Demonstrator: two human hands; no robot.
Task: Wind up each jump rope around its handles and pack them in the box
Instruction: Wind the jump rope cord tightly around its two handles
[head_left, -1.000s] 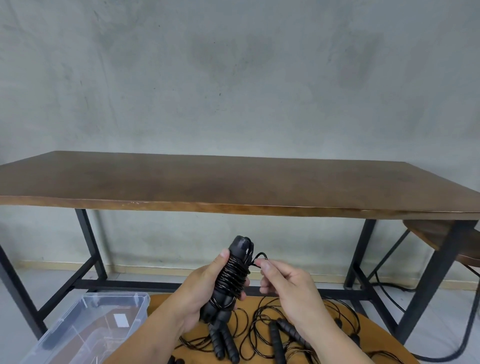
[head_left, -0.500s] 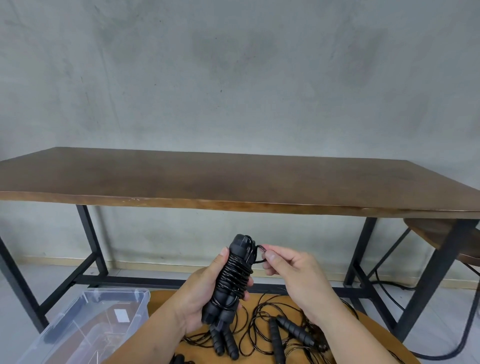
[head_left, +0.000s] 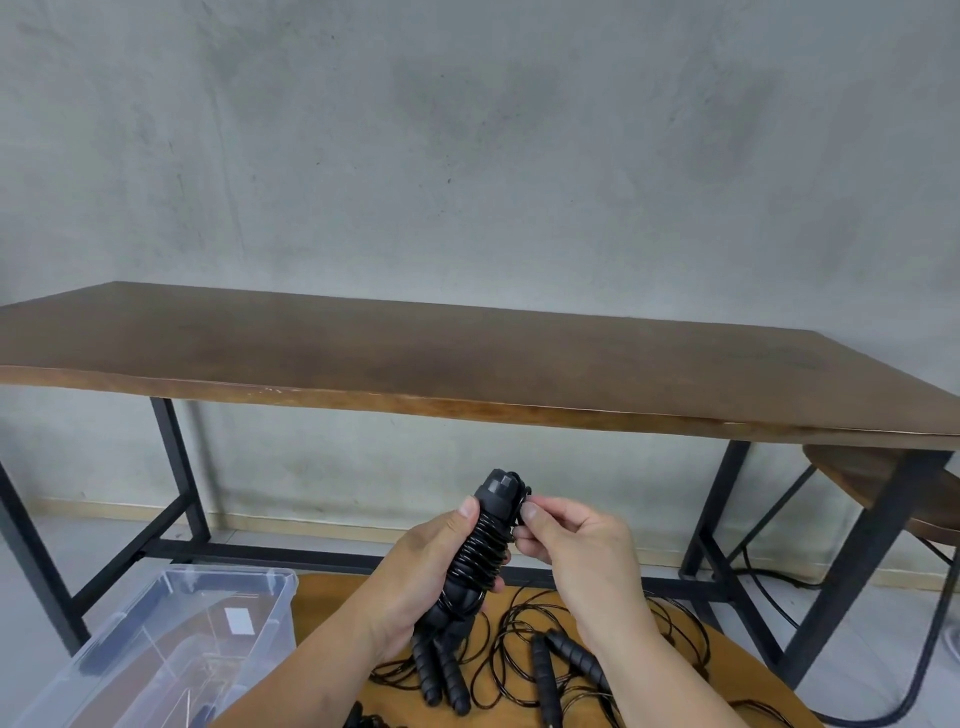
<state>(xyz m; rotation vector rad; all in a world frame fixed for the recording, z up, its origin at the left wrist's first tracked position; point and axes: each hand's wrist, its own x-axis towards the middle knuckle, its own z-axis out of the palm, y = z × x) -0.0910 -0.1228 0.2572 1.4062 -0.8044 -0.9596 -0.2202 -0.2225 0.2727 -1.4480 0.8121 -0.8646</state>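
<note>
We were at the tail end of winding one jump rope (head_left: 480, 551): cord coiled tight round the paired handles, bundle held in the air above the low round table (head_left: 332, 587), in front of our chest. Left hand (head_left: 415, 582) wrapped round the bundle's lower half, thumb pressed on the coils. Right hand (head_left: 566, 535) pinched the last loose loop of cord just beside the top caps.

Bundle's long axis ran near upright, tilted a little right at the top; caps pointed up and away from us, foam grip ends down.

Our read: the next move needed that loop tucked or hooked so the coils would not spring loose, then the bundle into the clear box (head_left: 171, 639) at lower left. Unwound ropes (head_left: 540, 660) lay on the table.
</note>
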